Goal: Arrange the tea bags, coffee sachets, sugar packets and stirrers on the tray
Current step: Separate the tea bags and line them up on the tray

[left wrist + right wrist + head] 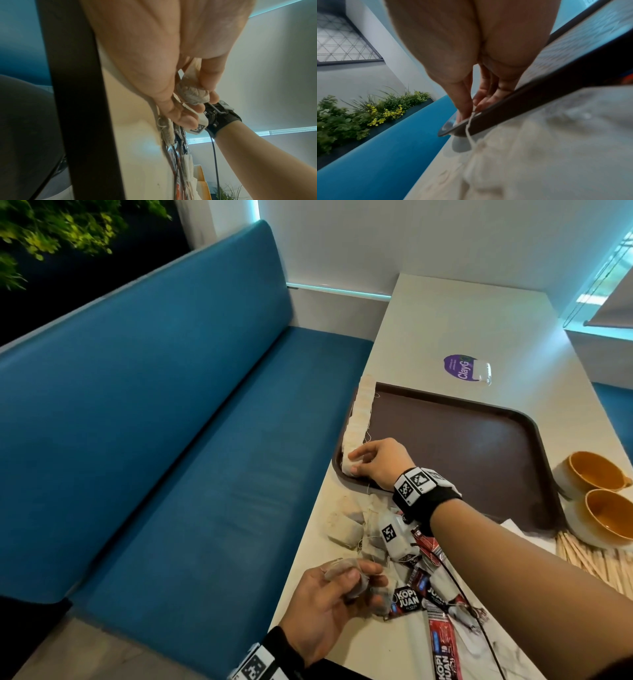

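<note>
While the right hand [376, 463] pinches a white paper tea bag [349, 465] at the brown plastic tray's [479, 446] near corner, the left hand [329, 607] clutches a crumpled grey tea bag [193, 94] nearer the body.

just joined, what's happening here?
A person is lining tea bags along the left edge of the brown tray. The right hand pinches a tea bag at the near end of the row. The left hand holds another tea bag. Coffee sachets and stirrers are still on the table.
</note>
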Action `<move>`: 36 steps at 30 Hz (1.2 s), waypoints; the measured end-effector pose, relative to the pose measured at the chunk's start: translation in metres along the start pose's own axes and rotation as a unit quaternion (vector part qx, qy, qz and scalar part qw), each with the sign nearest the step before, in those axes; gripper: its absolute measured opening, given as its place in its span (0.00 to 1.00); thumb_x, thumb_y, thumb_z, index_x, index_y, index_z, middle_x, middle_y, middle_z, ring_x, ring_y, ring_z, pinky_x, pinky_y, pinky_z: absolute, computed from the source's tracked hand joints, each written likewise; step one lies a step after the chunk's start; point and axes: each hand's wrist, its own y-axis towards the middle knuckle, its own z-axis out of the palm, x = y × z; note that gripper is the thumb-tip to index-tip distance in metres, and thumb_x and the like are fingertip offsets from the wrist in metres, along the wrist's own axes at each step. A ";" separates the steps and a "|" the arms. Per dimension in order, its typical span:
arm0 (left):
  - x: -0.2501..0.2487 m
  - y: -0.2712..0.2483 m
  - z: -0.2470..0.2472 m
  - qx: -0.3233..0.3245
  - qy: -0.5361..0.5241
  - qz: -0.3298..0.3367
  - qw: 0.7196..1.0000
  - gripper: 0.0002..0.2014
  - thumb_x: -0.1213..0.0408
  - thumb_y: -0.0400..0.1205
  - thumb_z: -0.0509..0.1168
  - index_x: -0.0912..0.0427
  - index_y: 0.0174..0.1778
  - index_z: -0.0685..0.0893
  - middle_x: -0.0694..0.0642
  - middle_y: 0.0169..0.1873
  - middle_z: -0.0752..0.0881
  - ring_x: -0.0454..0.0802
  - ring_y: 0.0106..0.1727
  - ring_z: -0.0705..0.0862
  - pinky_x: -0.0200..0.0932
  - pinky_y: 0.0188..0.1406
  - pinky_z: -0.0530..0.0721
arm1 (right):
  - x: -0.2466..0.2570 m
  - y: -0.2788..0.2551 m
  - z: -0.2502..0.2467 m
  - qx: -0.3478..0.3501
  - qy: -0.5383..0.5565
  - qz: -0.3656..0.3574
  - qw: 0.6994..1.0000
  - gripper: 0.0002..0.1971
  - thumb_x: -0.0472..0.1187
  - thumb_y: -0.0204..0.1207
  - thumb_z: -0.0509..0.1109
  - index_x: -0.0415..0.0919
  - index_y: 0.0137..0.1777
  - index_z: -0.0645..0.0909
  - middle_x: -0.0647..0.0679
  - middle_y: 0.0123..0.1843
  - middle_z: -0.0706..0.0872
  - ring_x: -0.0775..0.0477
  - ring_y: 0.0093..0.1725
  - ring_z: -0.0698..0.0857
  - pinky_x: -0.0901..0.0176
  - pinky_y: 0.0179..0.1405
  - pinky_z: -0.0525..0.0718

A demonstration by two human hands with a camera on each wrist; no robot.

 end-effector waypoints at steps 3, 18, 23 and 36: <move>0.001 0.001 -0.001 -0.005 -0.014 0.000 1.000 0.18 0.65 0.81 0.71 0.77 0.58 0.86 0.79 0.54 0.86 0.72 0.56 0.85 0.61 0.54 0.84 | -0.001 0.003 0.000 0.003 -0.018 -0.004 1.000 0.12 0.48 0.70 0.85 0.51 0.54 0.93 0.54 0.45 0.86 0.59 0.42 0.82 0.72 0.36 0.74; 0.001 -0.003 0.006 0.006 -0.027 0.005 1.000 0.20 0.82 0.79 0.60 0.74 0.69 0.80 0.75 0.59 0.87 0.72 0.58 0.89 0.52 0.52 0.90 | 0.000 -0.101 -0.024 -0.024 0.131 -0.059 0.989 0.03 0.44 0.79 0.78 0.53 0.51 0.91 0.44 0.41 0.90 0.53 0.35 0.83 0.55 0.39 0.86; -0.001 -0.006 0.010 -0.008 -0.016 -0.014 1.000 0.17 0.82 0.87 0.55 0.70 0.71 0.77 0.73 0.63 0.87 0.72 0.62 0.88 0.60 0.52 0.91 | -0.020 -0.159 -0.016 0.012 0.166 -0.045 0.985 0.01 0.43 0.77 0.80 0.50 0.46 0.91 0.45 0.43 0.92 0.48 0.39 0.88 0.54 0.43 0.90; 0.007 -0.008 0.018 -0.033 0.068 -0.005 0.997 0.17 0.76 0.75 0.72 0.71 0.61 0.88 0.75 0.49 0.90 0.58 0.36 0.90 0.50 0.39 0.92 | -0.052 -0.217 0.011 0.008 0.213 -0.063 0.975 0.09 0.32 0.72 0.82 0.49 0.44 0.92 0.52 0.45 0.92 0.54 0.46 0.90 0.62 0.48 0.88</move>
